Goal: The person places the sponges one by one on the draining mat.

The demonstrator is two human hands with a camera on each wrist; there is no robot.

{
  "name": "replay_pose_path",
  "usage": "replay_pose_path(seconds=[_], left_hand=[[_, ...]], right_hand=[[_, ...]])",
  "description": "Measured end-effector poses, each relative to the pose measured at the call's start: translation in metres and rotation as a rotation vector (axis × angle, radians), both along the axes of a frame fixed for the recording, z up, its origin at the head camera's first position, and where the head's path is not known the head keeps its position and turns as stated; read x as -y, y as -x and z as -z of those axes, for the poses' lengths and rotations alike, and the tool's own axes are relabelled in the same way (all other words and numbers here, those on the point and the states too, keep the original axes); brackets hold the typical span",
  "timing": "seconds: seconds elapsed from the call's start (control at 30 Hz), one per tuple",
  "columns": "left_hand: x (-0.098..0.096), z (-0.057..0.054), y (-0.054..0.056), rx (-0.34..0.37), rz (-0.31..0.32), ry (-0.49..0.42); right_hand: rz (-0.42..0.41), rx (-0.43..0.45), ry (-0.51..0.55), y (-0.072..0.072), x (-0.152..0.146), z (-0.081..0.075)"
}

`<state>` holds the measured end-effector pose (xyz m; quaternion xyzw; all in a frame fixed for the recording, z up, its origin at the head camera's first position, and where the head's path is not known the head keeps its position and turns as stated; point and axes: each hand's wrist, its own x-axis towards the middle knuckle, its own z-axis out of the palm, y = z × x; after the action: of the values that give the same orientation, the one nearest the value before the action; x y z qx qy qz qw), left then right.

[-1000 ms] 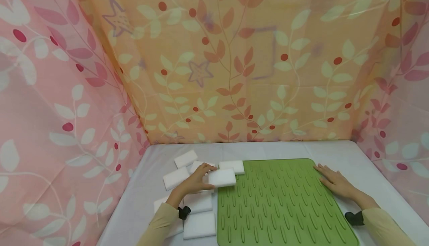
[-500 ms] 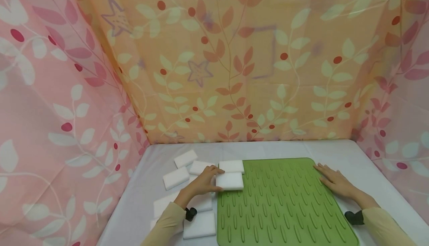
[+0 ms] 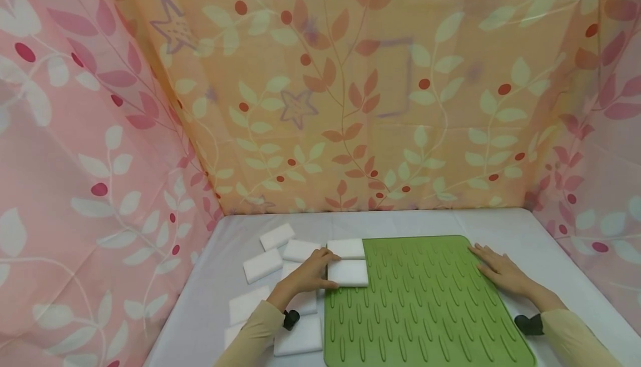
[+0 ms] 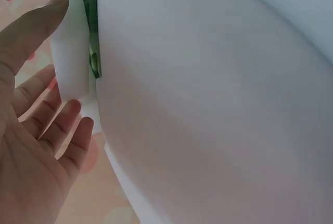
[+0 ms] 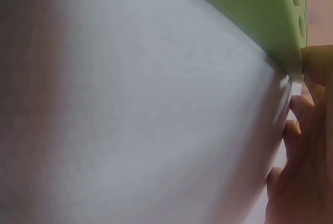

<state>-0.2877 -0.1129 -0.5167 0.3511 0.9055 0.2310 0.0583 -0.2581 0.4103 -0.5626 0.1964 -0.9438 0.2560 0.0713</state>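
Note:
My left hand pinches a white rectangular sponge by its left end, thumb on the near edge and fingers on the far one. That sponge lies at the left edge of a green ridged mat, just in front of another white sponge in the mat's far left corner. The left wrist view shows the thumb over the held sponge and loosely bent fingers below. Over at the mat's right edge, my right hand rests with extended fingers touching the rim; the right wrist view catches its fingertips beside the mat.
Several more white sponges lie loosely left of the mat, including a far one and a near one; the left forearm partly covers some. A white cloth covers the table. Patterned curtains enclose the back and sides.
My left hand has moved right and slightly nearer with the sponge, bringing it down onto the mat in front of the corner sponge. The right hand has stayed in place.

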Motion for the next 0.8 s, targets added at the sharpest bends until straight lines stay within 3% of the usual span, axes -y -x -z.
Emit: replay_pose_path(seconds=[0.47, 0.8], left_hand=[[0.004, -0.001, -0.001, -0.044, -0.02, 0.02], [0.022, -0.002, -0.003, -0.016, -0.073, -0.017]], right_hand=[[-0.011, -0.022, 0.005, -0.001, 0.003, -0.004], [-0.005, -0.016, 0.001, 0.0, 0.002, -0.004]])
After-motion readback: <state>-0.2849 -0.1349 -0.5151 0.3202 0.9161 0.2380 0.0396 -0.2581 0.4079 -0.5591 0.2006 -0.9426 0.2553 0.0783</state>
